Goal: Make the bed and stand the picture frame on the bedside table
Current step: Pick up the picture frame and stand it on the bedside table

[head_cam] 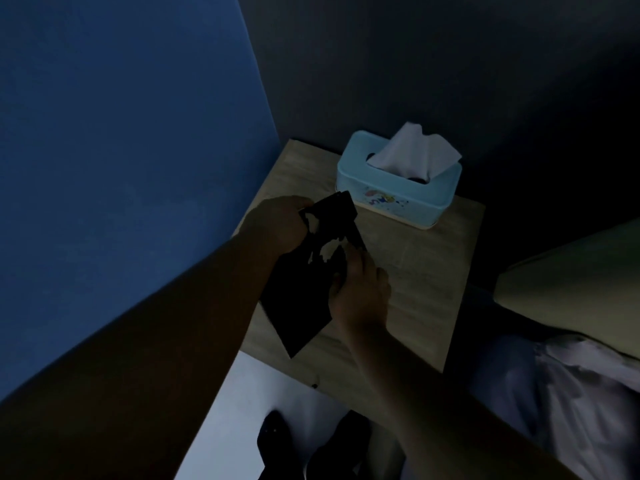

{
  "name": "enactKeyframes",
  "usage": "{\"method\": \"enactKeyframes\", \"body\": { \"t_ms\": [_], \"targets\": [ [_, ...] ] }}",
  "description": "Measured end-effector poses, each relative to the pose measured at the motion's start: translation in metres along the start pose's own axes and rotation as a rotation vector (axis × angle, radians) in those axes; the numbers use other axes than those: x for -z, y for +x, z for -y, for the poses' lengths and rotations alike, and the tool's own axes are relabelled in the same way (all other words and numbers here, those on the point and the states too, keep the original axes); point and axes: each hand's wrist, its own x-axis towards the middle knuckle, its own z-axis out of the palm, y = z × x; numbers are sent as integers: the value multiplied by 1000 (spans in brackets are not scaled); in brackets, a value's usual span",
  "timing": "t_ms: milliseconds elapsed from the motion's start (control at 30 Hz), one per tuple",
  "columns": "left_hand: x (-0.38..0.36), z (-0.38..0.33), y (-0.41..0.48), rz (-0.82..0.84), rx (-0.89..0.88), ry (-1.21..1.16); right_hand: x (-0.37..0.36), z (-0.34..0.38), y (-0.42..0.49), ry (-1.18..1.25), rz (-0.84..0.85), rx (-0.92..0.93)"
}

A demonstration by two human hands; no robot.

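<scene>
The room is dim. A black picture frame (298, 299) is held tilted, back side toward me, above the left part of the wooden bedside table (419, 271). My left hand (277, 226) grips its upper left edge. My right hand (356, 292) pinches a dark part on the frame's back, near its right edge. The bed (568, 386) with a rumpled light sheet lies at the lower right, and a pale pillow (568, 285) sits above it.
A light blue tissue box (398, 195) with a white tissue sticking out stands at the back of the table. A blue wall (121, 168) closes the left side and a dark wall the back. My dark shoes (311, 445) are on the pale floor below.
</scene>
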Motion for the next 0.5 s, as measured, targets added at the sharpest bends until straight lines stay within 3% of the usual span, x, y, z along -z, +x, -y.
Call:
{"method": "enactKeyframes", "body": {
  "t_ms": [167,500],
  "targets": [
    [7,-10,8,18,-53,105,12,-8,13,-207,-4,398],
    [14,-34,21,101,-188,408,28,-15,46,-400,-34,666]
  ]
}}
